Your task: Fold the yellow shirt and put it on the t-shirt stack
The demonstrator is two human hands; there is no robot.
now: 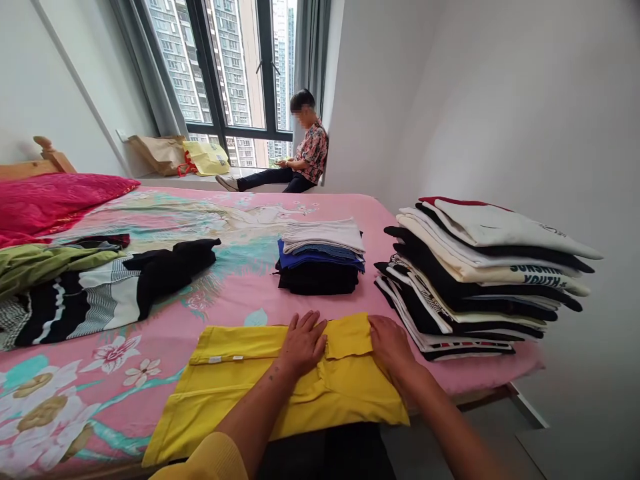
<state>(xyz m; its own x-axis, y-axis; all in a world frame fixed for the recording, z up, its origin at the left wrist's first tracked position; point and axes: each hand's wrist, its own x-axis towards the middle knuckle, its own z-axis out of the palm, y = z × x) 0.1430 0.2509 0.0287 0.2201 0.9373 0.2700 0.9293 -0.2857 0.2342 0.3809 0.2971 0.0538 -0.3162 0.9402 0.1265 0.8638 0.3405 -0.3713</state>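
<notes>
A yellow shirt (220,383) lies spread and partly folded along the front edge of the bed, with small white labels on its seam. My left hand (303,341) rests on its middle with the fingers stretched out, next to a folded-over flap. At the right end of the cloth, my right hand (393,343) is closed around the shirt's edge; its fingertips are partly hidden. Just beyond my hands sits a small stack of folded clothes (320,257), white on top, then blue and black.
A tall pile of folded tops (480,280) stands at the bed's right edge. Loose clothes (90,287) lie heaped on the left, near a red pillow (55,200). Under everything is a pink floral sheet (240,293). A person (305,150) sits by the window beside bags (163,153).
</notes>
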